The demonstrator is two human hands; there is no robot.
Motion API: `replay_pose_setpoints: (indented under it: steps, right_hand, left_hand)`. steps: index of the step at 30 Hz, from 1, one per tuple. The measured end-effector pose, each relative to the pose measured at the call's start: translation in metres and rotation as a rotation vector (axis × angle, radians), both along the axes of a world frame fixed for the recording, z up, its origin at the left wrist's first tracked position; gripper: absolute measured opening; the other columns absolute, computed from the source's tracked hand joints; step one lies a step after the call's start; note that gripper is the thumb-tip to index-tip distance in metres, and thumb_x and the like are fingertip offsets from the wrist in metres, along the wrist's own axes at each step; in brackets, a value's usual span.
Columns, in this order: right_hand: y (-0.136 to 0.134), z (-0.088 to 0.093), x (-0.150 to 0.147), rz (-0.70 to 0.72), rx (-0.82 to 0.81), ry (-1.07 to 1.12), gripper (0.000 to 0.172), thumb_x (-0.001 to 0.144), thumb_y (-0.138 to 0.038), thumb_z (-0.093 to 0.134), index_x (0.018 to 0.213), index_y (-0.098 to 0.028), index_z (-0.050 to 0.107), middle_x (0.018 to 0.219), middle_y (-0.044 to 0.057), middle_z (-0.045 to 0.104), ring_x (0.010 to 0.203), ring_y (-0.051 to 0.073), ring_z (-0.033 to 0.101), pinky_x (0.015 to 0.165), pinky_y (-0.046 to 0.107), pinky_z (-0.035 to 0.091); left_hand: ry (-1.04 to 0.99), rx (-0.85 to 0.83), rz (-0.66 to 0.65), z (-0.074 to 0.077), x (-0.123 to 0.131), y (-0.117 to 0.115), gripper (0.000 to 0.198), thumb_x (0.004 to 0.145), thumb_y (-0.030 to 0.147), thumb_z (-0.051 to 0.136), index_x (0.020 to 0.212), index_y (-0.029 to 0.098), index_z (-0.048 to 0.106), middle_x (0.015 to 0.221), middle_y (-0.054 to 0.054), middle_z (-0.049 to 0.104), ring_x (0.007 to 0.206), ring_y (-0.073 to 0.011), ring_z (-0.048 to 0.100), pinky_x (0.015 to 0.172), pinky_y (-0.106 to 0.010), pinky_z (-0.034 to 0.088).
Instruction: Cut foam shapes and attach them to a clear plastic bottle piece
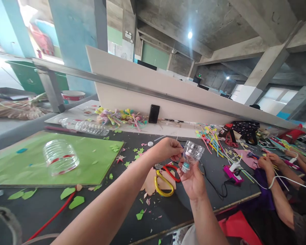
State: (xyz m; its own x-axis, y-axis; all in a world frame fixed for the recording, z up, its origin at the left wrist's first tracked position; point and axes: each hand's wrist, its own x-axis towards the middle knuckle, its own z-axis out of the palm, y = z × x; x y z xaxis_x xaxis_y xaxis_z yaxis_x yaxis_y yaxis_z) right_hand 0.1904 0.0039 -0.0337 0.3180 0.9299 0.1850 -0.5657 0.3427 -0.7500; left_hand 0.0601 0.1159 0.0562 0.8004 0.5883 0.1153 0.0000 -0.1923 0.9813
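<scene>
My right hand [195,182] holds the cut-off top of a clear plastic bottle [193,149], its neck pointing down. Something teal shows at the neck. On the bottle's left side, the fingers of my left hand [168,149] are pinched together; what they hold, if anything, is too small to make out. Under my hands lie scissor handles, a yellow loop [164,186] and a red loop [173,172], partly hidden. They rest on a peach foam sheet [148,183] with cut edges. Green foam stars [137,153] and scraps are scattered nearby.
A cut bottle piece [61,158] lies on a green board [97,168] at left, with another clear bottle [84,126] behind. A phone [154,113] leans on the partition. Pink power strip [233,175] and cables lie right, near another person's hands [267,165].
</scene>
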Motion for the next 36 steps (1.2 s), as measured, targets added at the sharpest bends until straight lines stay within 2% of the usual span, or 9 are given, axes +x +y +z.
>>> replay_pose_setpoints:
  steps: [4, 8, 12, 19, 22, 24, 29, 32, 36]
  right_hand:
    - [0.001, -0.002, -0.007, 0.109, -0.091, 0.028, 0.033, 0.088, -0.052, 0.057, 0.108, -0.028, 0.068, 0.105, 0.003, 0.072, 0.087, 0.021, 0.066, 0.073, 0.036, 0.052]
    - [0.004, -0.003, -0.017, 0.215, -0.149, 0.037, 0.026, 0.089, -0.045, 0.057, 0.102, -0.025, 0.069, 0.098, 0.002, 0.073, 0.081, 0.019, 0.066, 0.070, 0.034, 0.051]
    - [0.010, -0.007, -0.025, 0.182, -0.174, 0.106, 0.025, 0.088, -0.038, 0.061, 0.112, -0.028, 0.065, 0.094, 0.000, 0.073, 0.076, 0.017, 0.066, 0.063, 0.030, 0.050]
    - [0.015, -0.015, -0.027, 0.165, -0.208, 0.137, 0.027, 0.086, -0.036, 0.065, 0.111, -0.025, 0.065, 0.090, 0.000, 0.072, 0.070, 0.015, 0.065, 0.057, 0.027, 0.049]
    - [0.014, -0.014, -0.025, 0.165, -0.214, 0.157, 0.024, 0.089, -0.037, 0.062, 0.109, -0.026, 0.065, 0.090, 0.000, 0.072, 0.069, 0.014, 0.064, 0.057, 0.026, 0.050]
    - [0.013, -0.012, -0.025, 0.170, -0.217, 0.169, 0.021, 0.090, -0.038, 0.059, 0.107, -0.026, 0.065, 0.089, 0.001, 0.073, 0.069, 0.013, 0.065, 0.057, 0.025, 0.050]
    - [0.010, -0.004, -0.023, 0.178, -0.224, 0.160, 0.020, 0.090, -0.038, 0.058, 0.093, -0.021, 0.068, 0.085, 0.002, 0.073, 0.066, 0.013, 0.064, 0.055, 0.025, 0.052]
    - [0.011, -0.004, -0.021, 0.176, -0.202, 0.162, 0.019, 0.086, -0.035, 0.066, 0.094, -0.019, 0.068, 0.083, 0.002, 0.073, 0.066, 0.013, 0.064, 0.055, 0.024, 0.053]
    - [0.013, -0.014, -0.018, 0.190, -0.177, 0.175, 0.023, 0.084, -0.035, 0.069, 0.101, -0.018, 0.067, 0.084, 0.002, 0.073, 0.067, 0.014, 0.066, 0.057, 0.025, 0.053]
  left_hand:
    - [-0.084, -0.016, 0.034, -0.014, -0.015, 0.001, 0.029, 0.072, 0.041, 0.073, 0.078, 0.013, 0.066, 0.065, -0.004, 0.070, 0.056, -0.0118, 0.062, 0.060, -0.025, 0.052]
    - [-0.164, -0.060, 0.054, -0.031, -0.031, -0.005, 0.031, 0.073, 0.043, 0.073, 0.079, 0.014, 0.065, 0.066, -0.002, 0.069, 0.060, -0.0130, 0.064, 0.064, -0.027, 0.053]
    - [-0.278, -0.138, 0.008, -0.046, -0.039, -0.011, 0.039, 0.071, 0.039, 0.076, 0.099, 0.015, 0.063, 0.080, -0.003, 0.069, 0.073, -0.0155, 0.066, 0.072, -0.030, 0.053]
    - [-0.260, -0.083, 0.117, -0.058, -0.035, -0.012, 0.036, 0.070, 0.039, 0.076, 0.089, 0.013, 0.060, 0.075, -0.001, 0.062, 0.067, -0.0126, 0.060, 0.062, -0.025, 0.048]
    - [-0.363, -0.130, 0.113, -0.060, -0.034, -0.013, 0.044, 0.074, 0.037, 0.074, 0.107, 0.016, 0.054, 0.077, 0.001, 0.058, 0.066, -0.0119, 0.060, 0.064, -0.026, 0.049]
    - [-0.426, -0.115, 0.130, -0.063, -0.034, -0.013, 0.042, 0.080, 0.033, 0.066, 0.115, 0.019, 0.048, 0.080, 0.002, 0.056, 0.067, -0.0110, 0.059, 0.066, -0.026, 0.049]
    - [-0.408, 0.175, 0.135, -0.072, -0.033, -0.010, 0.032, 0.081, 0.021, 0.063, 0.110, 0.018, 0.050, 0.081, 0.001, 0.053, 0.071, -0.0102, 0.054, 0.065, -0.023, 0.045]
    - [-0.338, 0.433, 0.182, -0.072, -0.033, -0.011, 0.032, 0.080, 0.025, 0.068, 0.110, 0.017, 0.058, 0.087, -0.003, 0.058, 0.077, -0.0128, 0.055, 0.071, -0.026, 0.048]
    - [-0.323, 0.674, 0.191, -0.069, -0.033, -0.014, 0.018, 0.086, 0.029, 0.064, 0.098, 0.017, 0.068, 0.091, -0.007, 0.064, 0.083, -0.0162, 0.061, 0.077, -0.029, 0.051]
